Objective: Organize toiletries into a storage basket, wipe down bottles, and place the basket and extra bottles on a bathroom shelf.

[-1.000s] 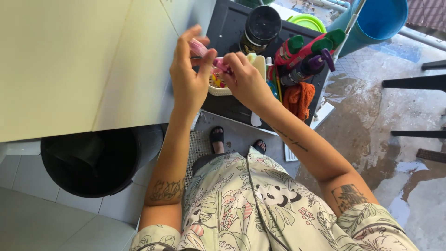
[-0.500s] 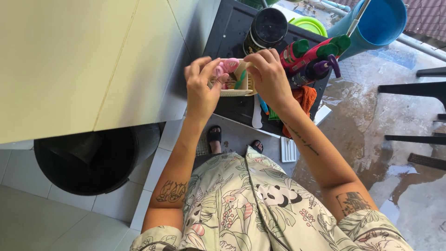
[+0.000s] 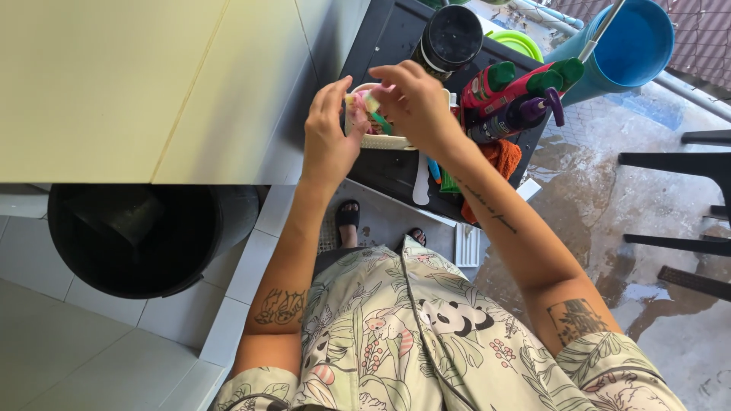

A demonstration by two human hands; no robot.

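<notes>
My left hand (image 3: 327,141) is raised at the left rim of a small cream basket (image 3: 390,141), its fingers closed on a small pink item (image 3: 355,105). Over the basket, my right hand (image 3: 417,103) pinches a small pale yellow piece (image 3: 371,100) between its fingertips. Both hands nearly touch above the basket. Pink and green bits lie inside the basket, mostly hidden by my fingers. The basket stands on a dark shelf (image 3: 384,173).
On the shelf are a black-lidded jar (image 3: 451,36), red bottles with green caps (image 3: 518,82), a purple pump bottle (image 3: 524,111) and an orange cloth (image 3: 499,156). A blue bucket (image 3: 628,38) stands beyond. A black bin (image 3: 137,236) sits left. The floor (image 3: 609,228) is wet.
Both hands have moved closer together over the basket. The right hand swung left from the basket's right edge, and the pink item sank towards the basket.
</notes>
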